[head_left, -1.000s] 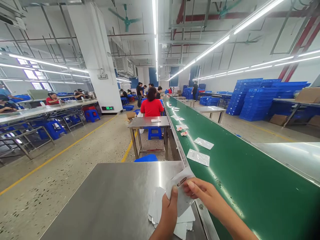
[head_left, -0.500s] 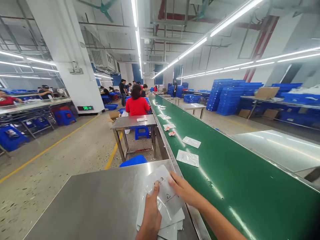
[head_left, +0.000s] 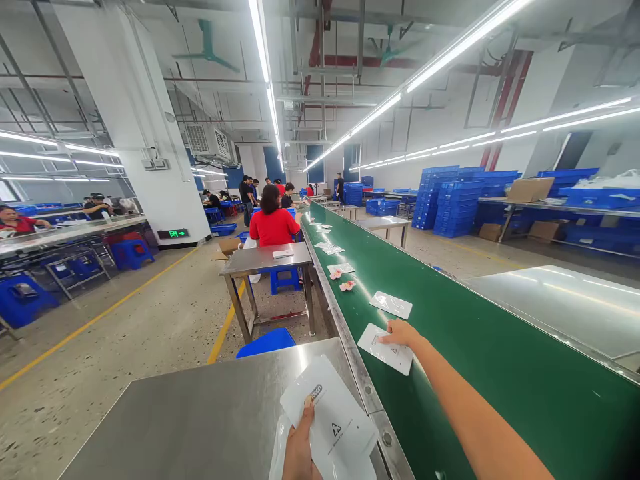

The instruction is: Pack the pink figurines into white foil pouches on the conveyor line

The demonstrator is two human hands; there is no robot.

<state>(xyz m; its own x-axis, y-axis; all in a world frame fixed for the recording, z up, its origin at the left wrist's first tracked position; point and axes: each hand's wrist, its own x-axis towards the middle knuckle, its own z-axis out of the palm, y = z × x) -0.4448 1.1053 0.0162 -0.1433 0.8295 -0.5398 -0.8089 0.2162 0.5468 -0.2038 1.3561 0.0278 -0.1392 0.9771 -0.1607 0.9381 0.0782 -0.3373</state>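
Note:
In my left hand [head_left: 301, 443] is a sheaf of white plastic pouches [head_left: 340, 417], printed with a dark oval logo and a recycling mark. The thumb presses on top of them, above the steel table. My right hand [head_left: 404, 333] reaches over the green conveyor belt [head_left: 480, 353], closed at the edge of a similar flat pouch [head_left: 383, 353]; part of its grip is hidden. Just beyond lies another white pouch [head_left: 393, 305]. Two small pinkish items [head_left: 347, 285] and several pouches rest farther along the belt.
A bare steel table [head_left: 200, 407] is at my left, with a metal rail [head_left: 365, 390] between it and the belt. A blue stool [head_left: 267, 343] stands past its far edge. Ahead, a person in red [head_left: 273, 227] sits by another steel table [head_left: 265, 257]. Blue crates [head_left: 455, 203] are stacked right.
My right hand has left the pouches in my left hand and moved out to a pouch on the belt. The left hand keeps its pouches. The view has tilted up.

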